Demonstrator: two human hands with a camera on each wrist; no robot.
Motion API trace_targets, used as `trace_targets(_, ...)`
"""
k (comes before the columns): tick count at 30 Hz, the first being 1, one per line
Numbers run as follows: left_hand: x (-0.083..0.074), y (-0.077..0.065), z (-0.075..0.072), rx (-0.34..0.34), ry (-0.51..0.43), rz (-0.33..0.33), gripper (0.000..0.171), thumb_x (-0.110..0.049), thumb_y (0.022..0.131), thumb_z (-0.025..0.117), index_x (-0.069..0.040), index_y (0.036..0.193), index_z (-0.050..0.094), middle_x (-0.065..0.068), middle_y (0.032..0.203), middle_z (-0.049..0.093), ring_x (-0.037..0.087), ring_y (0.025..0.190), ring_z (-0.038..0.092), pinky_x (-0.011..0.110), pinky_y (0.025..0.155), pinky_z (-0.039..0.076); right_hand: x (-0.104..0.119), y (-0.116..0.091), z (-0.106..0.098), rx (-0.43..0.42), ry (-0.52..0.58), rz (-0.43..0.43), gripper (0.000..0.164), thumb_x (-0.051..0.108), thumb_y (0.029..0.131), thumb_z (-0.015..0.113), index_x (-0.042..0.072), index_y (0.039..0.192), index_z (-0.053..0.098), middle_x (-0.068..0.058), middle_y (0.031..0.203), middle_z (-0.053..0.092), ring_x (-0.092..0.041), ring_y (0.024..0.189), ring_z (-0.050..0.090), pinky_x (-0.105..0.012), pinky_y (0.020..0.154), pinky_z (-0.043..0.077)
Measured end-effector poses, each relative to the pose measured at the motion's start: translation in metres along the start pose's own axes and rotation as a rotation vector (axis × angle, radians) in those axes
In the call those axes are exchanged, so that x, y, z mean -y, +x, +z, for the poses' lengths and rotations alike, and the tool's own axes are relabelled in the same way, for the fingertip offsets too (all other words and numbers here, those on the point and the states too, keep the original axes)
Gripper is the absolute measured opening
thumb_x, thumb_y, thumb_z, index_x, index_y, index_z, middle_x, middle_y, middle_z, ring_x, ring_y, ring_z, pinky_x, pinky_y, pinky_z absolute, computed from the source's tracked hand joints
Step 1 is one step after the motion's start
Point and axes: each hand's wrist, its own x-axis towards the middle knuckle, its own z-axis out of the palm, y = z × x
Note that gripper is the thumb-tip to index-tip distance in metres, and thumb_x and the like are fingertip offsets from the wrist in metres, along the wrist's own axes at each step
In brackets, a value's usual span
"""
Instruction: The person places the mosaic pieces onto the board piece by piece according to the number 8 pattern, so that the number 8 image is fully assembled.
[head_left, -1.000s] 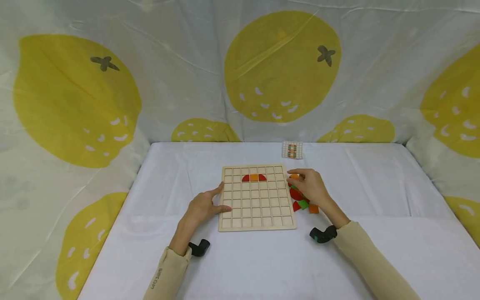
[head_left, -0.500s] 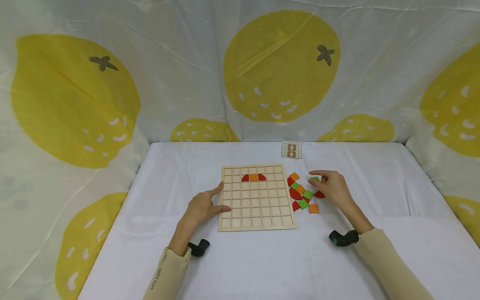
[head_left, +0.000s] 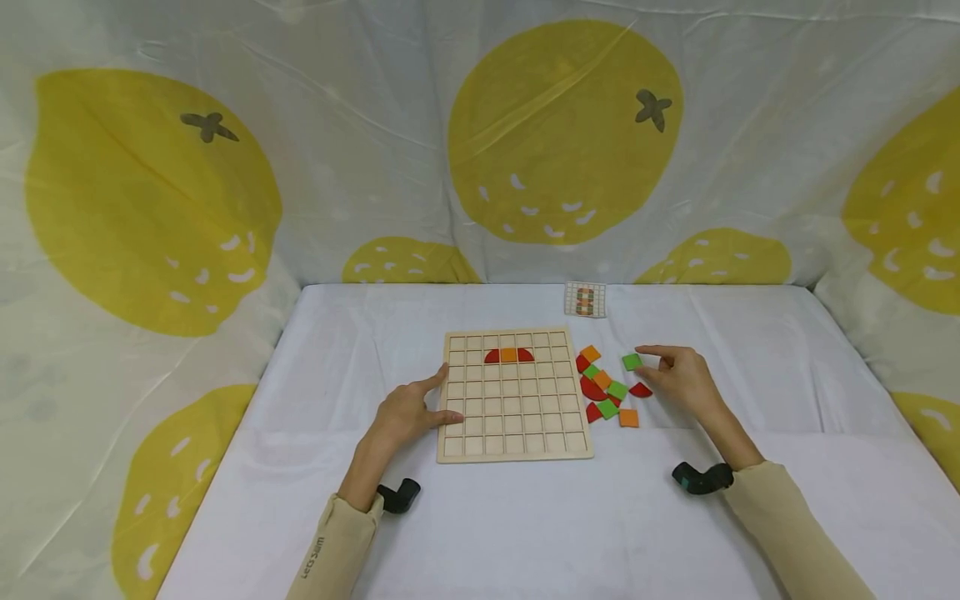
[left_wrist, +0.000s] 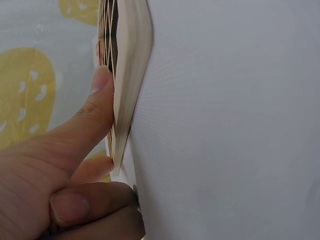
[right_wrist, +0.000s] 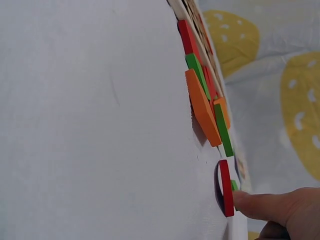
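Observation:
My left hand [head_left: 401, 414] steadies the left side of a square wooden grid board [head_left: 510, 425]. In the left wrist view, its thumb [left_wrist: 95, 97] lies straight over the board's rim, with the other fingers lower down. Two red quarter-round pieces flank an orange square tile [head_left: 509, 355] in one of the board's upper rows. My right hand [head_left: 678, 379] is right of the board, its thumb and index finger spread at the right edge of a green square tile [head_left: 632, 362]. A red quarter-round piece [head_left: 641, 390] lies beneath that hand, also seen from the side in the right wrist view.
Between board and right hand lies a loose pile of red, green and orange pieces, partly overlapping, including an orange square [head_left: 628, 418] at its near side. A small printed pattern card [head_left: 585, 300] lies behind the board. Lemon-print cloth [head_left: 562, 133] hangs behind the table.
My right hand has moved right from the pile by the board, leaving the pieces uncovered. Its fingertips have drawn back to the green tile's right edge. Left hand and board stay put.

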Motion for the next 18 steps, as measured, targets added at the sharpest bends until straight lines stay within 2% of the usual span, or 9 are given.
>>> trace_targets(8,0.0011,0.0008,0.0001,0.002,0.000,-0.008,0.096,-0.045,0.083,0.084,-0.016,0.161,0.037,0.028,0.151,0.052,0.040,0.137,0.056,0.052,0.100,0.052,-0.0023,0.0035,0.0038,0.002,0.016,0.010,0.038,0.016,0.093,0.078,0.004,0.129,0.072,-0.001,0.063,0.040,-0.020,0.061,0.038,-0.028,0.052,0.029)
trace_targets(18,0.0007,0.0022,0.0000,-0.003,0.004,0.006,0.095,-0.045,0.082,0.085,-0.016,0.160,0.038,0.029,0.150,0.052,0.032,0.122,0.063,0.049,0.093,0.054,-0.0055,0.0002,0.0032,0.029,0.027,0.043,0.042,0.025,0.094,0.078,0.007,0.131,0.072,-0.001,0.062,0.041,-0.020,0.060,0.040,-0.027,0.052,0.030)
